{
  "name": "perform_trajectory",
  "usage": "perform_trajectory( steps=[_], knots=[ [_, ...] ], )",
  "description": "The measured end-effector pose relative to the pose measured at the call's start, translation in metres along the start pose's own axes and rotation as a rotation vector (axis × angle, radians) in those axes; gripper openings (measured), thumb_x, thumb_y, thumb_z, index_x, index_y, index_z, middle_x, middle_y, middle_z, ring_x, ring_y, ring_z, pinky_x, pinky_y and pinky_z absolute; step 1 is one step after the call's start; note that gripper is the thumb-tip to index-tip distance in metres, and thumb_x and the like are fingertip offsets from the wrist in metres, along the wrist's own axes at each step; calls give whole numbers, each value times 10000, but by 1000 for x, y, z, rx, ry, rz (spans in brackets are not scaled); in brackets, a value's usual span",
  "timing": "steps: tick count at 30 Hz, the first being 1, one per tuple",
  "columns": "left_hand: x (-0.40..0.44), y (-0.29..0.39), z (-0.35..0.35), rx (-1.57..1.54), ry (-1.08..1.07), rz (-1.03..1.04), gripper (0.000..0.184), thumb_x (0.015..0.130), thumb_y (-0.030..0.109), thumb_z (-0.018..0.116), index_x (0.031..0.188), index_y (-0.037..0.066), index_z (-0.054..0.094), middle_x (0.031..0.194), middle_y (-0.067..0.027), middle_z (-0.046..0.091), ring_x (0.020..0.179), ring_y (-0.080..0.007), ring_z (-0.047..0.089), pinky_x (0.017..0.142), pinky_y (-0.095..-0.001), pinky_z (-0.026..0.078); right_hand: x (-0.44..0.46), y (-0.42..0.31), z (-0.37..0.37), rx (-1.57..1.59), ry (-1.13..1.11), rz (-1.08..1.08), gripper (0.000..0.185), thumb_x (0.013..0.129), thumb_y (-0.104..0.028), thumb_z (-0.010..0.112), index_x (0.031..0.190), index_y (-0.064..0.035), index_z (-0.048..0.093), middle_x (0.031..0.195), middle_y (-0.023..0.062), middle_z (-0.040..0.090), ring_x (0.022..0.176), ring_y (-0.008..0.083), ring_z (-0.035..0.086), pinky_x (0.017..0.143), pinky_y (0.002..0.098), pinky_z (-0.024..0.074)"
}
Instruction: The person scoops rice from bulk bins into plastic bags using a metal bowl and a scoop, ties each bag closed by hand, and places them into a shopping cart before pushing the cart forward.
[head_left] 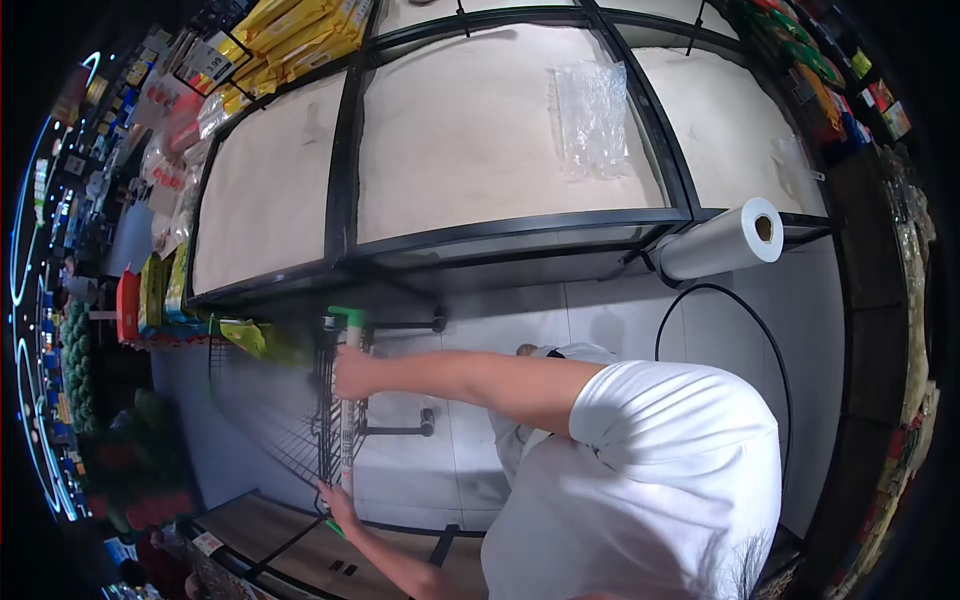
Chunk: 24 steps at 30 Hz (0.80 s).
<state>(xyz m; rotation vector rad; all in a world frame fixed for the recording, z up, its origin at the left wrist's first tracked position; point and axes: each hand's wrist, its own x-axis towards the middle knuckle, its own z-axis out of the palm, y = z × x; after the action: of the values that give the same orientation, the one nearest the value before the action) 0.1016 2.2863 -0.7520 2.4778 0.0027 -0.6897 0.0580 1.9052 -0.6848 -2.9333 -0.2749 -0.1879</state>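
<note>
A shopping cart (320, 440) of thin wire stands in front of me, its far end blurred. Its pale handle bar (347, 455) has green ends. My right hand (354, 373) is closed around the bar near one green end. At the opposite end, my left hand (338, 505) has its fingers curled on the same bar, partly out of sight behind it. A yellow-green packet (258, 339) shows at the cart's far side, smeared by motion.
On my right runs a black-framed bin stand (345, 170) holding pale powdery or fine-grained goods, with a clear plastic bag (592, 118) on top. A roll of plastic bags (722, 240) sticks out from its edge. Wooden shelving (290, 540) lies to my left. Yellow packs (300, 40) are stacked farther on.
</note>
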Motion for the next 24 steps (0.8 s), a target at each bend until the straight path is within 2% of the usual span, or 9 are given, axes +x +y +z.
perform_trajectory(
  steps=[6, 10, 12, 14, 20, 24],
  knots=[
    [-109, 45, 25, 67, 25, -48, 696, 895, 277, 409, 1522, 53, 207, 1549, -204, 275, 1395, -363, 311, 1120, -392, 251, -75, -11, -11, 44, 108, 19, 352, 852, -373, 509, 620, -168, 676, 652, 8, 646, 700, 212, 581, 773, 434, 351],
    [-156, 45, 31, 159, -11, -153, 703, 888, 272, 411, 1518, 36, 210, 1550, -215, 266, 1410, -357, 292, 1133, -389, 235, -127, -32, -25, 56, 236, 37, 367, 850, -370, 509, 600, -158, 673, 628, 16, 633, 671, 221, 573, 758, 429, 353],
    [-184, 33, 37, 141, -4, -39, 696, 887, 253, 405, 1514, 20, 211, 1550, -222, 260, 1425, -348, 265, 1142, -383, 217, -162, -47, -45, 95, 193, 46, 343, 866, -310, 503, 594, -141, 628, 640, 37, 619, 726, 241, 561, 804, 431, 360],
    [-197, 10, 46, 141, 21, 65, 682, 888, 222, 388, 1509, 1, 211, 1554, -228, 244, 1447, -333, 217, 1155, -374, 187, -190, -57, -56, 96, 152, 45, 346, 871, -319, 504, 603, -138, 627, 648, 31, 621, 733, 238, 559, 791, 427, 359],
    [-273, 11, 72, 137, -5, 32, 664, 890, 195, 370, 1512, 21, 217, 1566, -209, 225, 1452, -324, 208, 1164, -366, 181, -269, -78, -70, 97, 207, 55, 343, 885, -355, 513, 642, -137, 618, 680, 34, 593, 723, 222, 551, 742, 398, 365],
    [-317, 0, 94, 82, -18, 64, 681, 872, 153, 381, 1522, 41, 210, 1573, -201, 217, 1458, -316, 202, 1159, -368, 182, -323, -83, -78, 78, 185, -31, 359, 897, -370, 515, 626, -145, 585, 671, 31, 569, 699, 223, 550, 712, 393, 356]
  ],
)
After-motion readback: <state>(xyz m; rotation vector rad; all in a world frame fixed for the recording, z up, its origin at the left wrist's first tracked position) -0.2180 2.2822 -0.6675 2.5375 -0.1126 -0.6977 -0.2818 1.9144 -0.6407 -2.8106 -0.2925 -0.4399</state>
